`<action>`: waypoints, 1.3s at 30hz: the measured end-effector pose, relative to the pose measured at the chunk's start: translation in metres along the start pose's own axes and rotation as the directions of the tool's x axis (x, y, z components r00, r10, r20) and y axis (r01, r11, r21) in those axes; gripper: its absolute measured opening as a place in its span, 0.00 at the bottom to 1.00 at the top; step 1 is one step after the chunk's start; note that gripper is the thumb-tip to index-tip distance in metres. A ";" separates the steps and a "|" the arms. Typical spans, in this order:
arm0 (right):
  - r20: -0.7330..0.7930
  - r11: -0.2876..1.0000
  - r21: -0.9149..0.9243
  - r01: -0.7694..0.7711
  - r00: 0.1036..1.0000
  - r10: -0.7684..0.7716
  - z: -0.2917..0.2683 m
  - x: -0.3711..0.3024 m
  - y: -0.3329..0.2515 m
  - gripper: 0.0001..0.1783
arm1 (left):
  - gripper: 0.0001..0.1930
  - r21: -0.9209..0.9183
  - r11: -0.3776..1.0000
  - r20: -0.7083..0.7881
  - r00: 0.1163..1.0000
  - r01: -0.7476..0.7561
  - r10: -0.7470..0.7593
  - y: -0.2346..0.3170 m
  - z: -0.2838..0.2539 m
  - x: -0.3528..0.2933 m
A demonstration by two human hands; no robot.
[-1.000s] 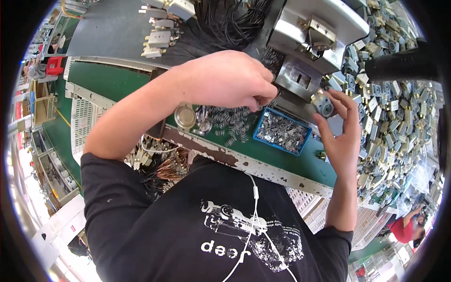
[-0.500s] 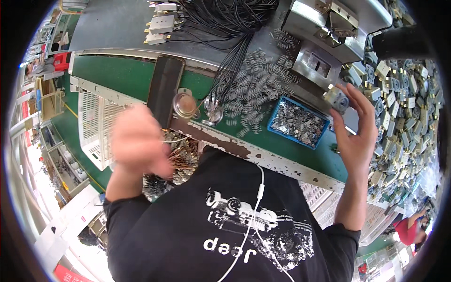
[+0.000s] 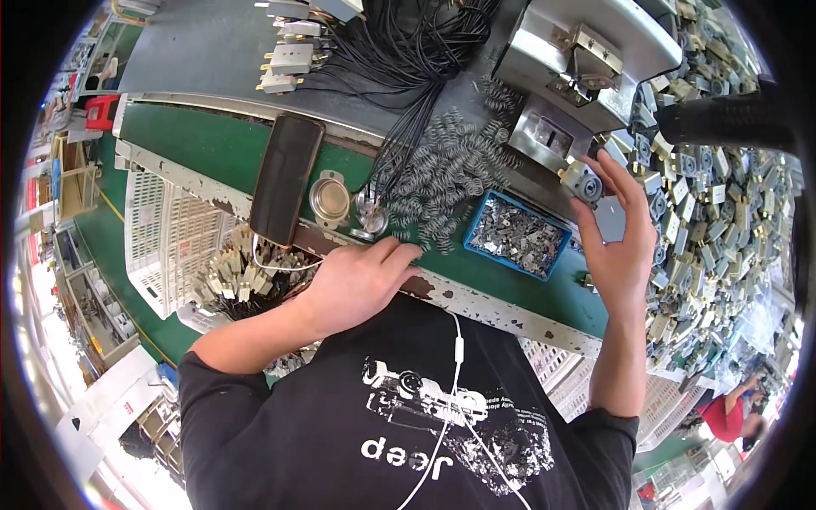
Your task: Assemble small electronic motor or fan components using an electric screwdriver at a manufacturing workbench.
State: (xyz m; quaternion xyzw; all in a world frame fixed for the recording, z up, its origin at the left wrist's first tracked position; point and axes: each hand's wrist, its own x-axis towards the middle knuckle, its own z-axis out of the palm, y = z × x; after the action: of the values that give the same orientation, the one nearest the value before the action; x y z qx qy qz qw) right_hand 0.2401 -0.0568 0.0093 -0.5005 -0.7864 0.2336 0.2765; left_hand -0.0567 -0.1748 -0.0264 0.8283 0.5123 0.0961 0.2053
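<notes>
Between the thumb and fingers of my right hand (image 3: 619, 225), a small grey-and-cream block with a round recess (image 3: 582, 183) is held in front of the metal fixture (image 3: 552, 127). My left hand (image 3: 361, 280) is at the table's front edge, its fingers curled together. Whatever those fingers hold, if anything, is hidden. Just beyond them lies a loose pile of small coil springs (image 3: 455, 166). A blue tray (image 3: 508, 265) full of small metal pieces sits between my hands.
A dark phone (image 3: 287, 178) and a round metal dish (image 3: 330, 201) lie at the left. Black cables (image 3: 399, 64) with plug-like blocks spread at the back. Many similar blocks (image 3: 697, 229) are heaped on the right. The table's worn white edge (image 3: 484, 308) runs before me.
My left hand has moved right, from beside the phone to the table edge near the springs. My right hand still holds the block. The whole view has shifted slightly.
</notes>
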 end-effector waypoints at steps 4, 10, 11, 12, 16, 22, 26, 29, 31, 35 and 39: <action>-0.017 1.000 0.016 0.010 1.000 -0.010 0.003 0.002 0.004 0.32 | 0.12 -0.011 0.998 -0.049 0.997 0.056 -0.057 0.002 0.002 0.001; -0.023 0.999 -0.033 0.015 1.000 -0.015 -0.001 0.007 0.004 0.30 | 0.12 -0.024 1.000 -0.082 0.997 0.001 -0.003 0.000 -0.001 -0.001; -0.044 1.000 -0.021 0.013 0.999 -0.014 0.000 0.007 0.004 0.28 | 0.14 -0.059 0.995 -0.117 0.990 -0.082 0.075 -0.003 -0.002 -0.003; -0.055 1.000 -0.021 0.014 0.998 -0.015 0.000 0.007 0.006 0.28 | 0.13 -0.039 0.970 -0.194 0.954 -0.240 0.228 0.000 -0.015 0.000; -0.049 0.994 -0.092 0.060 0.997 -0.065 0.002 0.009 0.005 0.26 | 0.13 -0.302 0.769 -0.417 0.804 -0.563 0.424 -0.009 -0.109 0.012; -0.053 0.992 -0.083 0.098 0.993 -0.102 -0.002 0.016 0.003 0.25 | 0.05 -0.038 0.936 -0.360 0.879 -0.350 0.314 -0.037 -0.128 0.149; -0.043 0.993 -0.090 0.078 0.996 -0.082 -0.004 0.016 -0.002 0.25 | 0.05 0.277 0.845 0.006 0.880 -0.458 0.475 -0.043 -0.096 0.175; -0.067 0.994 -0.084 0.075 0.994 -0.080 -0.001 0.015 0.001 0.26 | 0.05 0.328 0.862 0.069 0.920 -0.386 0.386 -0.041 -0.080 0.181; -0.070 0.992 -0.078 0.096 0.992 -0.102 0.000 0.017 0.000 0.26 | 0.07 0.340 0.873 0.082 0.936 -0.349 0.342 -0.042 -0.071 0.182; -0.074 0.990 -0.073 0.123 0.989 -0.129 0.003 0.023 0.003 0.26 | 0.08 0.364 0.856 -0.012 0.917 -0.367 0.399 -0.044 -0.062 0.182; -0.028 0.996 -0.084 0.038 0.999 -0.040 0.009 0.030 0.003 0.24 | 0.12 0.419 0.844 0.006 0.931 -0.334 0.365 -0.038 -0.061 0.182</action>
State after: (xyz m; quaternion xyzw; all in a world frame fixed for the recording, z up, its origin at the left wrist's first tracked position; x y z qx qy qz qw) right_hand 0.2255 -0.0292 0.0067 -0.4996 -0.8009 0.1876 0.2714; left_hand -0.0270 0.0166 0.0019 0.9280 0.3688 0.0519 -0.0146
